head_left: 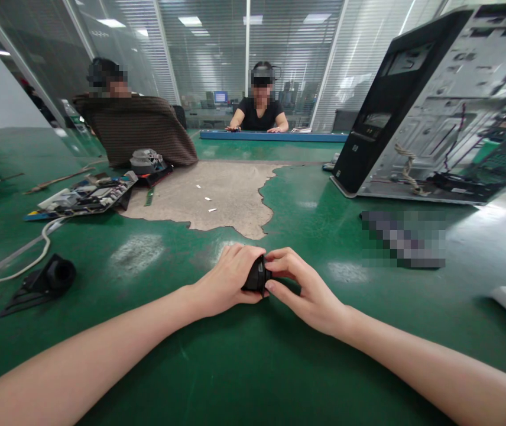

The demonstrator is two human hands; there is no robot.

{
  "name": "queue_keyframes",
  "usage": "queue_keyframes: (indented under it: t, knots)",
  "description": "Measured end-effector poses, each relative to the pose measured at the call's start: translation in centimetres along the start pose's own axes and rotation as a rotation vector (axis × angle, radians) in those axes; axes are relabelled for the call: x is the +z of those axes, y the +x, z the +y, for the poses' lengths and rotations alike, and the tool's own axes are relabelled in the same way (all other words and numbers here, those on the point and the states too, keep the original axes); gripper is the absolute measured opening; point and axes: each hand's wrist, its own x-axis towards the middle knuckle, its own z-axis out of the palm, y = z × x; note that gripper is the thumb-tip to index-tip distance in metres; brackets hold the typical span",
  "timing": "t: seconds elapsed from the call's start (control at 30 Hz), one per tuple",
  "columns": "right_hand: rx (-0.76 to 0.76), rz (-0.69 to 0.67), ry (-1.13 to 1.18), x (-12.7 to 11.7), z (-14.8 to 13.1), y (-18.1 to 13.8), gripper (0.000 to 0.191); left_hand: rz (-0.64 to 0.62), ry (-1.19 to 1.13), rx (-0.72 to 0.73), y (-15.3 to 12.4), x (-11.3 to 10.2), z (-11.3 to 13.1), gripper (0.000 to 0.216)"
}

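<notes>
A small black cylindrical part (pixel 257 276), looking somewhat like a camera lens, is between my hands just above or on the green tabletop; I cannot tell whether it touches it. My left hand (pixel 229 277) wraps round its left side, with the thumb side toward me and the fingers over the far side. At its right end, the fingertips and thumb of my right hand (pixel 306 284) close on the rim. My fingers cover much of the part, so its exact kind does not show.
To the left lie a black bracket-like part (pixel 53 277), a white cable (pixel 26 269) and a circuit board (pixel 87 196). An open computer case (pixel 412 130) stands at right, with a blurred-out object (pixel 399 239) before it. Two people sit beyond the worn grey patch (pixel 230 183).
</notes>
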Motion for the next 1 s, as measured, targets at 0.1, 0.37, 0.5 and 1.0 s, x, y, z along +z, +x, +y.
queue_keyframes:
  t: [0.1, 0.37, 0.5, 1.0]
  knots:
    - [0.019, 0.036, 0.048, 0.15, 0.17, 0.3, 0.014, 0.003, 0.003, -0.005, 0.01, 0.03, 0.04, 0.054]
    - [0.138, -0.05, 0.128, 0.27, -0.1, 0.34, 0.022, 0.013, 0.002, -0.014, -0.06, 0.24, -0.05, 0.057]
    - [-0.004, 0.024, -0.029, -0.05, -0.23, 0.26, 0.016, 0.009, 0.001, -0.014, 0.03, 0.24, -0.06, 0.054]
    - [0.034, 0.013, 0.02, 0.2, -0.01, 0.26, 0.024, 0.016, -0.003, -0.021, -0.02, 0.28, -0.1, 0.054]
